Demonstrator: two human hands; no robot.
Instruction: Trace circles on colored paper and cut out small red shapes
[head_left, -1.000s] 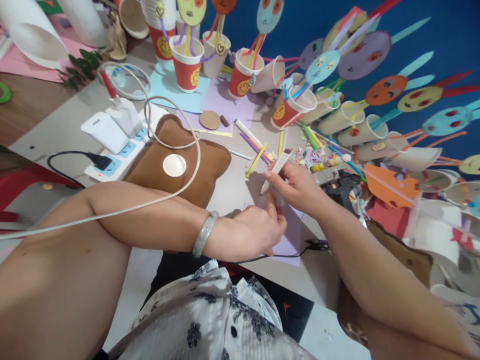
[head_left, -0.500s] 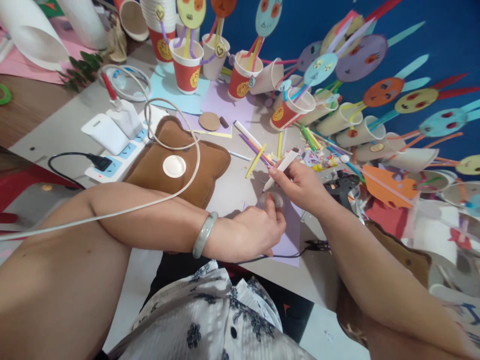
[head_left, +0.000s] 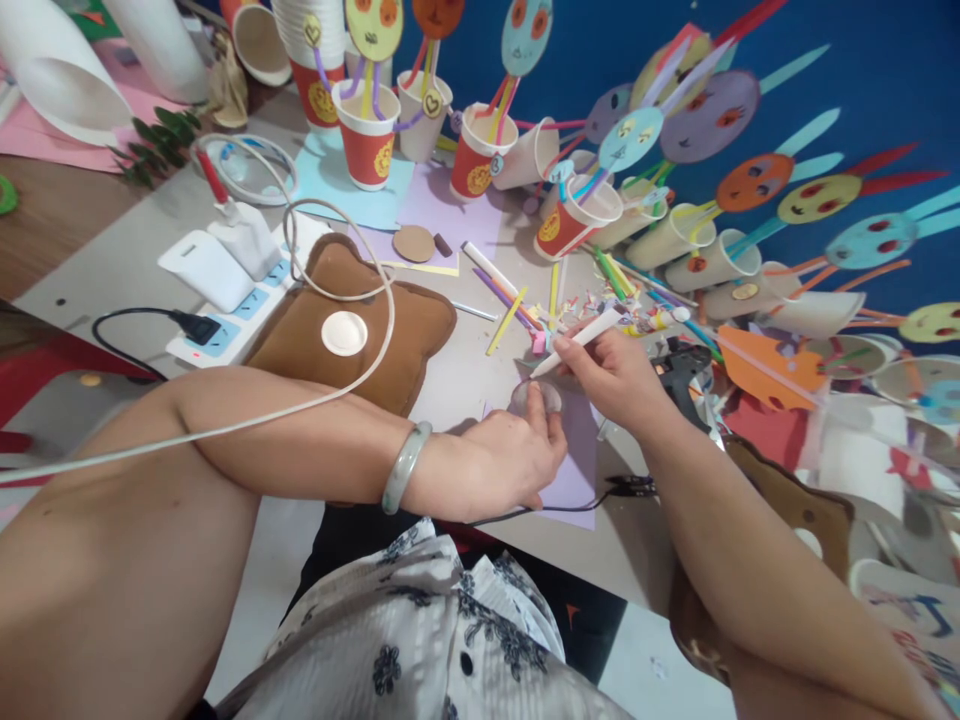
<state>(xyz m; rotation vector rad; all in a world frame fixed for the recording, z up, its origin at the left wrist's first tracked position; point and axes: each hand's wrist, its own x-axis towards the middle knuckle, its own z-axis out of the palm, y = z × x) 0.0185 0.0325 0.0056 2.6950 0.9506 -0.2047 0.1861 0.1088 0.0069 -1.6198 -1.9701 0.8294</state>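
Note:
My right hand is closed around a white marker pen, gripped like a pencil. The pen's tip points down at the edge of a small round translucent disc lying on purple paper. My left hand is over the paper, index and middle fingers stretched out and pressing the disc down from above. Part of the disc and paper is hidden under this hand. A bangle circles my left wrist.
Left of my hands lie a brown cushion, a power strip and a looping white cable. Paper strips and scraps lie beyond. Paper cups with paper faces line the blue wall. A black glue gun lies right of my right hand.
My right hand has tilted the marker lower, bringing its tip to the disc's far edge. My left hand keeps nearly the same place on the disc. The view has shifted slightly.

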